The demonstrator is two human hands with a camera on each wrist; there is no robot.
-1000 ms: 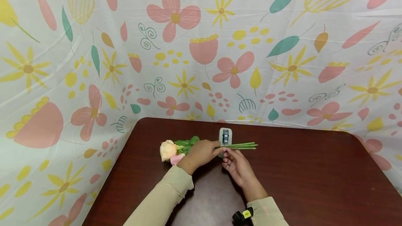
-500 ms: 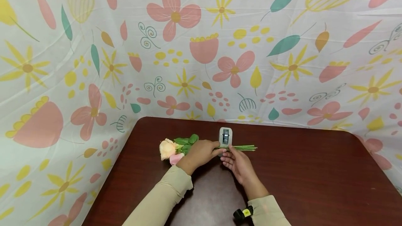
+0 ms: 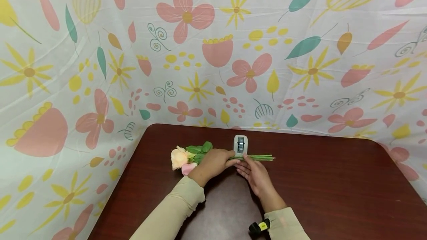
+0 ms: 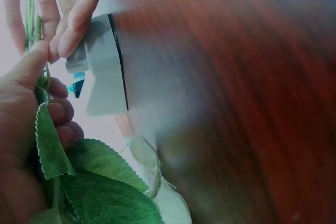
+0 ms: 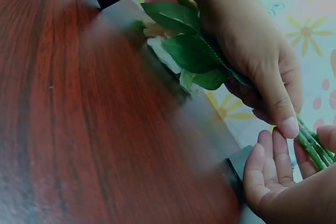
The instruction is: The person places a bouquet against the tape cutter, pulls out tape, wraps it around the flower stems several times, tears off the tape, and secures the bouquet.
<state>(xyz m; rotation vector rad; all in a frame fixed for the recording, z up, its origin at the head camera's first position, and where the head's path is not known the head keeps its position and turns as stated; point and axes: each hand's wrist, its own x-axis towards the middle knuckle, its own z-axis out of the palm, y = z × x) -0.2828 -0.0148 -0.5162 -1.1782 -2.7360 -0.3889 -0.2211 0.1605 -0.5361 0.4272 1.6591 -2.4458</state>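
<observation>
Several artificial roses, peach and pink with green leaves, lie sideways with their heads to the left. My left hand grips the bundle of green stems just behind the leaves. On the other side, my right hand has its thumb and index finger around the stems, while its other fingers are loosely bent below them. Right behind both hands stands a white tape dispenser; in the left wrist view its side shows beside the right fingers. Any tape on the stems is hidden between the fingers.
The dark reddish-brown table reaches back to a flower-printed cloth hanging behind and on the left. A black strap device with a yellow label sits at my right wrist.
My right hand has shifted slightly, its thumb and index finger moving from the near side of the stems up onto them. My left hand keeps its grip; the dispenser stays put.
</observation>
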